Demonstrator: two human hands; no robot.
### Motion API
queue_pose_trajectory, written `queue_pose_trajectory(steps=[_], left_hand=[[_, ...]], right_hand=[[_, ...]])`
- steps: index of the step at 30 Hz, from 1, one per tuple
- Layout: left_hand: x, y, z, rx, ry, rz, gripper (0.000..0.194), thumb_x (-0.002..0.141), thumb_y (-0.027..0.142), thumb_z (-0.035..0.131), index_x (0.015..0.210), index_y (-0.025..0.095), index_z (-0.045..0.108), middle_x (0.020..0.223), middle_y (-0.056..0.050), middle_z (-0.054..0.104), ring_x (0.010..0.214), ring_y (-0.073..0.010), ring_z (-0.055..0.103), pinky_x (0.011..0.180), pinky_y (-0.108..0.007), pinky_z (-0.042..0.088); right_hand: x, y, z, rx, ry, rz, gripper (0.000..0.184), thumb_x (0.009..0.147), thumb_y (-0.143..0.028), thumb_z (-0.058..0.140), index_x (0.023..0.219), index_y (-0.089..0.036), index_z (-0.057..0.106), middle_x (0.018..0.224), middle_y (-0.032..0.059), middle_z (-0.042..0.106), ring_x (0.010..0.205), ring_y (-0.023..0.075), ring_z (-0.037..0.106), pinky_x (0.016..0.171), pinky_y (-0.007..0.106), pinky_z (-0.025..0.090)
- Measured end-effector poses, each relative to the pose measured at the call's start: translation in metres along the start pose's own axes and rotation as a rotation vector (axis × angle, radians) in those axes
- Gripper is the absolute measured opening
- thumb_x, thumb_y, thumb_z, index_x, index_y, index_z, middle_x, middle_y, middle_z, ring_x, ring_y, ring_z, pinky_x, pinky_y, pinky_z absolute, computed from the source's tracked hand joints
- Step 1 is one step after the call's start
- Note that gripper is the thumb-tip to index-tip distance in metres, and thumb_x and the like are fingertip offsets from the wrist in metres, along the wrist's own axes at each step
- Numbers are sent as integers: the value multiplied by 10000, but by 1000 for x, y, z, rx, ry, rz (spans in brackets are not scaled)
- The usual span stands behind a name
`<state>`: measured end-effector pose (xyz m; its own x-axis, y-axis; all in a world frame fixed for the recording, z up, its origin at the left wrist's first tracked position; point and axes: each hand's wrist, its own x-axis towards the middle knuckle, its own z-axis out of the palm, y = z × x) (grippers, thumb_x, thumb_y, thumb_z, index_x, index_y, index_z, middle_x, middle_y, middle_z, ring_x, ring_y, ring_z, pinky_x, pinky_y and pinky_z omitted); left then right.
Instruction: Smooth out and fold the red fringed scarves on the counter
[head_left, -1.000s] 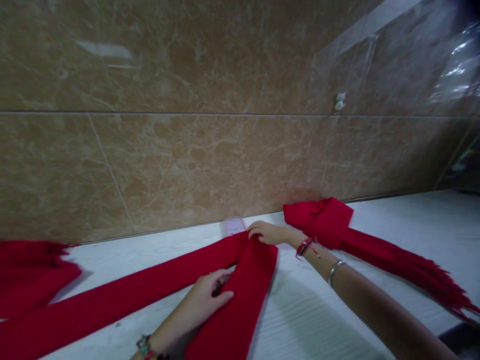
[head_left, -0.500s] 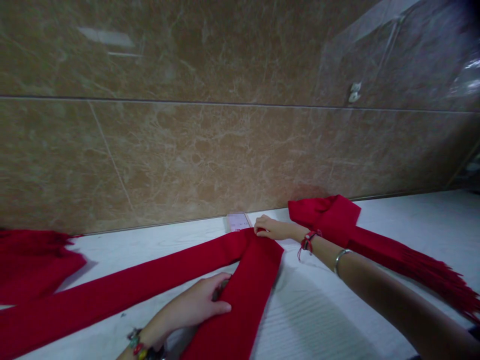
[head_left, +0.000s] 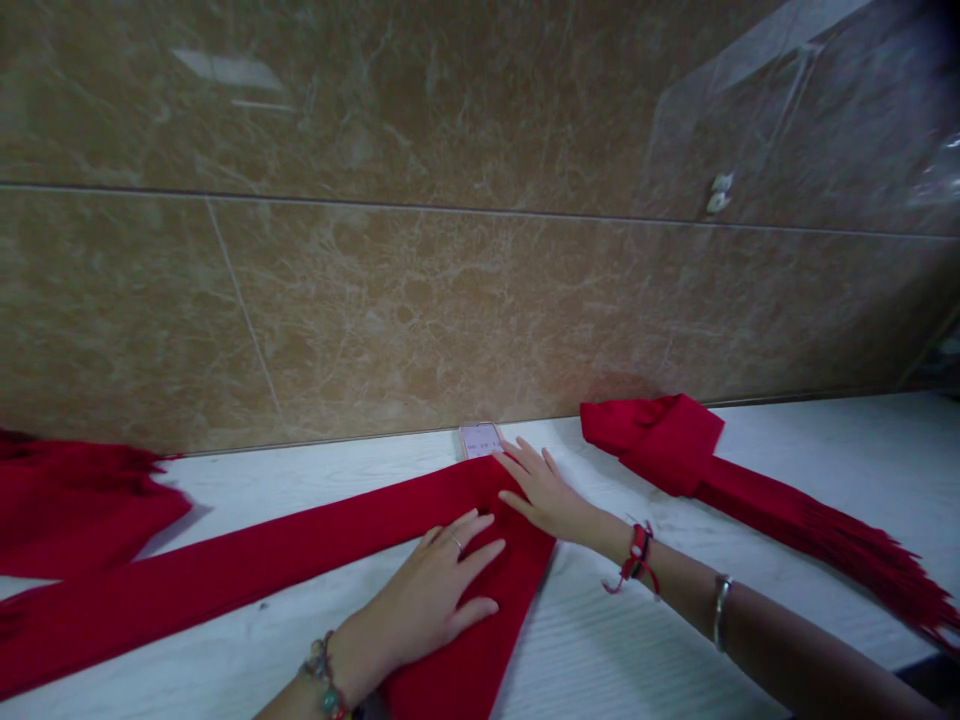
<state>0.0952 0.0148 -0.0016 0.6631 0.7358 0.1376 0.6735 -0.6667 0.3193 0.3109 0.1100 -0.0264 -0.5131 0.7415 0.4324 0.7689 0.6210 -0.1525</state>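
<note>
A long red scarf (head_left: pixel 300 540) lies on the white tabletop, one strip running to the left and the other folded over toward me at an angle. On the near strip, just below the fold, my left hand (head_left: pixel 442 590) rests with its fingers spread. My right hand (head_left: pixel 544 490) lies flat over the fold's upper corner, fingers apart. Both palms face down on the cloth and neither grips it. Partly behind the fold is a small device (head_left: pixel 481 440) with digits on its screen.
A knotted red scarf with a fringed end (head_left: pixel 682 450) lies to the right, near the wall. More fringed red cloth (head_left: pixel 75 510) is at the left. A brown marbled tile wall (head_left: pixel 420 310) rises behind the white tabletop (head_left: pixel 615 620), carrying a small white figure (head_left: pixel 720 193).
My right hand has let go of its pinch at the fold and flattened there. My left hand has moved from the strip's edge up onto the cloth, fingers spreading.
</note>
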Motion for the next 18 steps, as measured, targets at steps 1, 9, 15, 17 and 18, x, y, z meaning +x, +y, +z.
queue_pose_trajectory(steps=[1,9,15,17,18], left_hand=[[-1,1,2,-1,-47,33,487,849,400,459,1316,301,358,1427,-70,278,1301,-262,236,1041,-468,239],[1,-10,0,43,-49,-15,443,890,409,365,1321,309,345,1436,-57,262,1313,-258,201,1040,-503,220],[7,-24,3,202,172,-161,384,902,317,336,1260,230,440,1328,-95,422,1193,-225,397,979,-445,337],[7,-28,6,249,185,-237,409,907,354,311,1282,228,415,1358,-100,389,1234,-247,349,989,-473,310],[7,-31,9,263,168,-273,432,906,382,306,1300,227,391,1380,-105,358,1260,-263,312,995,-486,296]], right_hand=[[-5,-5,-1,-15,-45,-25,518,863,-353,412,1353,-246,281,1421,89,268,1313,284,137,1013,562,153],[-13,8,7,81,-72,143,532,887,-369,336,1377,-189,233,1439,126,213,1317,289,129,995,543,229],[-3,34,16,349,98,458,557,785,-257,510,1288,-77,351,1113,174,558,1019,225,537,876,367,414],[-1,41,16,443,87,533,550,750,-233,557,1252,-81,392,941,120,630,836,201,602,750,332,469],[1,43,15,475,85,546,538,733,-215,575,1232,-91,415,866,89,645,763,187,612,697,313,478]])
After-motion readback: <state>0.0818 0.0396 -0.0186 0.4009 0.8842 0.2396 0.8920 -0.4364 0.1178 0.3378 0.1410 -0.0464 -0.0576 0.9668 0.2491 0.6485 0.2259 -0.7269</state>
